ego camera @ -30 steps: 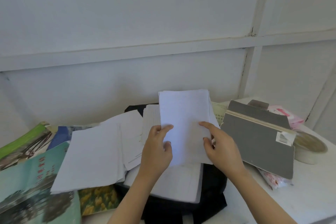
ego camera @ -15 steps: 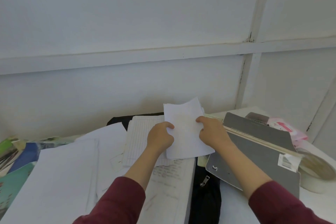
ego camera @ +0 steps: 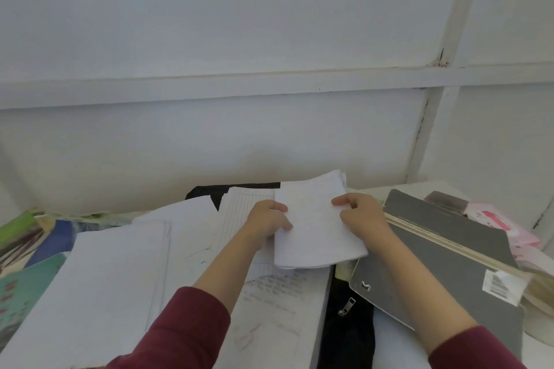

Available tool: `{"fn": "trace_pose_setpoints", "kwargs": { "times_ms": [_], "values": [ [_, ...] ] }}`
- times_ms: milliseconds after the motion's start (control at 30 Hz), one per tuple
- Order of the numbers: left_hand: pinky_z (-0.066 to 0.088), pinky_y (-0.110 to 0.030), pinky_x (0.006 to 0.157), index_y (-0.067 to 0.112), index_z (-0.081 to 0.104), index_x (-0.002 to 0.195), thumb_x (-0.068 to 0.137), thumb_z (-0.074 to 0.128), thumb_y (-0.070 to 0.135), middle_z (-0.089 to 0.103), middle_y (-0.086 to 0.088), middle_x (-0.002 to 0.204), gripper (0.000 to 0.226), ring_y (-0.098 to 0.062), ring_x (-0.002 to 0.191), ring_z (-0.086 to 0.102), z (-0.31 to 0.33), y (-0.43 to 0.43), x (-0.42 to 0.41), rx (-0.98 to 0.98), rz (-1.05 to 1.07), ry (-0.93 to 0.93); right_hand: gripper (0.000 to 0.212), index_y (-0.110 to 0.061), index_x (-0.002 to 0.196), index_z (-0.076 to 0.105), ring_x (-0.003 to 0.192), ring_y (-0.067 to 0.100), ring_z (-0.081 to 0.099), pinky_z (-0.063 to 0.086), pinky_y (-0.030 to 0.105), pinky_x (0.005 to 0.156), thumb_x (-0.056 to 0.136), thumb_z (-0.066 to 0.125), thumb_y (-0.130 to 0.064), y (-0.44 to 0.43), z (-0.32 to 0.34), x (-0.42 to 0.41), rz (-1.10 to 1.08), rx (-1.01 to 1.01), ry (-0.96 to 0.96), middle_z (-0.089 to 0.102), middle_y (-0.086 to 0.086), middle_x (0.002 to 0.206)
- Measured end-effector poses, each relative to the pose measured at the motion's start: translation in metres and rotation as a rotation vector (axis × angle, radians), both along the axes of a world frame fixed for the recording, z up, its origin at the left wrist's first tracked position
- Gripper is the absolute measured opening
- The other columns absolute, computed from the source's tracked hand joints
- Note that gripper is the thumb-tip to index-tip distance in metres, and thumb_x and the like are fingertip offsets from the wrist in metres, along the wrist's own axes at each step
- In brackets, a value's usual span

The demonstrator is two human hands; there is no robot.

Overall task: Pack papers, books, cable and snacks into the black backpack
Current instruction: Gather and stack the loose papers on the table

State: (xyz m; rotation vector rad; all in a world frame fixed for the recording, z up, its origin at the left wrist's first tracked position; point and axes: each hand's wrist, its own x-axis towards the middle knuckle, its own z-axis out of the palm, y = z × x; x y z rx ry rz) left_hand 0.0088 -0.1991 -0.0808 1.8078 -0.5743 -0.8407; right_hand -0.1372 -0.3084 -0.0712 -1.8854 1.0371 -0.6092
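We've got the small stack of white papers [ego camera: 314, 225] in both hands, held over the pile in the middle of the surface. Left grip [ego camera: 266, 219] is curled round its 9 o'clock edge and right grip [ego camera: 362, 216] pinches the 3 o'clock edge, thumb on top. Can't tell if the stack touches what's under it. The black backpack [ego camera: 349, 323] lies flat below, mostly buried, showing at 6 o'clock with a zipper pull [ego camera: 346, 305] and a bit at 11. A lined sheet [ego camera: 242, 207] and big loose sheets [ego camera: 114, 272] cover it out toward 8 o'clock. The grey book [ego camera: 443, 263] sits at 4 o'clock, overlapping the backpack. Colourful books [ego camera: 21, 249] are far out at 9, and a pink packet [ego camera: 494, 219] is past the grey book at 3.
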Motion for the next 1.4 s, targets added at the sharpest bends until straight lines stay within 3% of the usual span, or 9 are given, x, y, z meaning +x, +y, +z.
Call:
{"fn": "trace_pose_setpoints", "kwargs": {
  "times_ms": [100, 233, 400, 667, 733, 800, 933, 1167, 1400],
  "values": [
    [0.041, -0.025, 0.062, 0.014, 0.060, 0.099, 0.076, 0.062, -0.009, 0.058, -0.010, 0.107, 0.032, -0.020, 0.084, 0.053, 0.007, 0.017, 0.006, -0.070, 0.061, 0.119, 0.040, -0.023, 0.096, 0.066, 0.079, 0.020, 0.053, 0.043, 0.023, 0.060, 0.082, 0.042, 0.006, 0.004, 0.013, 0.004, -0.007, 0.086, -0.135, 0.055, 0.005, 0.101],
    [0.048, -0.028, 0.072, 0.011, 0.060, 0.096, 0.076, 0.061, -0.012, 0.061, -0.014, 0.112, 0.031, -0.025, 0.092, 0.058, 0.010, 0.047, 0.024, -0.257, 0.156, 0.192, 0.039, -0.020, 0.094, 0.067, 0.081, 0.022, 0.057, 0.049, 0.032, 0.075, 0.081, 0.045, 0.008, 0.021, 0.018, 0.019, 0.075, 0.207, -0.250, 0.059, 0.004, 0.097],
    [0.043, -0.032, 0.086, 0.010, 0.053, 0.119, 0.075, 0.065, -0.006, 0.053, -0.007, 0.116, 0.049, -0.023, 0.104, 0.051, 0.003, 0.075, 0.048, -0.060, 0.268, -0.259, 0.038, -0.014, 0.113, 0.062, 0.097, 0.018, 0.055, 0.044, 0.024, 0.082, 0.083, 0.050, 0.005, 0.046, -0.003, 0.049, 0.247, 0.112, -0.080, 0.058, 0.004, 0.111],
    [0.036, -0.023, 0.074, 0.005, 0.050, 0.116, 0.081, 0.049, 0.000, 0.051, -0.009, 0.106, 0.036, -0.021, 0.096, 0.048, -0.010, 0.080, 0.045, 0.365, 0.165, -0.662, 0.049, -0.025, 0.135, 0.044, 0.111, 0.020, 0.049, 0.040, 0.023, 0.081, 0.087, 0.050, -0.013, 0.076, -0.034, 0.068, 0.313, -0.212, 0.276, 0.050, 0.003, 0.128],
    [0.037, -0.023, 0.065, 0.008, 0.051, 0.094, 0.082, 0.048, 0.001, 0.048, -0.001, 0.090, 0.014, -0.016, 0.082, 0.047, -0.004, 0.075, 0.042, 0.414, 0.160, -0.619, 0.053, -0.026, 0.138, 0.038, 0.113, 0.022, 0.044, 0.039, 0.026, 0.085, 0.088, 0.050, -0.016, 0.081, -0.038, 0.068, 0.311, -0.234, 0.294, 0.046, 0.007, 0.128],
    [0.036, -0.020, 0.059, 0.013, 0.044, 0.076, 0.082, 0.053, 0.000, 0.041, 0.004, 0.079, 0.017, -0.010, 0.070, 0.043, 0.003, 0.070, 0.042, 0.396, 0.175, -0.499, 0.053, -0.025, 0.140, 0.036, 0.117, 0.025, 0.040, 0.037, 0.028, 0.093, 0.089, 0.051, -0.017, 0.084, -0.040, 0.066, 0.288, -0.212, 0.283, 0.040, 0.009, 0.131],
    [0.045, -0.033, 0.087, 0.009, 0.052, 0.114, 0.076, 0.065, -0.003, 0.045, -0.005, 0.106, 0.043, -0.027, 0.110, 0.049, 0.009, 0.071, 0.044, 0.277, 0.197, -0.289, 0.050, -0.024, 0.138, 0.039, 0.123, 0.027, 0.034, 0.034, 0.030, 0.097, 0.090, 0.051, -0.017, 0.082, -0.041, 0.061, 0.267, -0.153, 0.246, 0.036, 0.011, 0.134],
    [0.045, -0.027, 0.070, 0.019, 0.051, 0.107, 0.074, 0.064, -0.008, 0.050, -0.012, 0.114, 0.044, -0.023, 0.093, 0.051, 0.006, 0.084, 0.036, 0.048, 0.181, -0.148, 0.044, -0.025, 0.128, 0.050, 0.119, 0.024, 0.042, 0.036, 0.030, 0.096, 0.085, 0.057, -0.018, 0.076, -0.047, 0.054, 0.265, -0.133, 0.155, 0.047, 0.007, 0.131],
    [0.043, -0.039, 0.097, 0.018, 0.057, 0.105, 0.074, 0.063, -0.010, 0.044, -0.010, 0.124, 0.043, -0.031, 0.113, 0.045, 0.007, 0.097, 0.032, 0.023, 0.194, -0.039, 0.039, -0.022, 0.124, 0.053, 0.116, 0.019, 0.046, 0.034, 0.024, 0.091, 0.086, 0.059, -0.015, 0.079, -0.045, 0.047, 0.282, -0.080, 0.093, 0.048, 0.002, 0.133]
  ]
}}
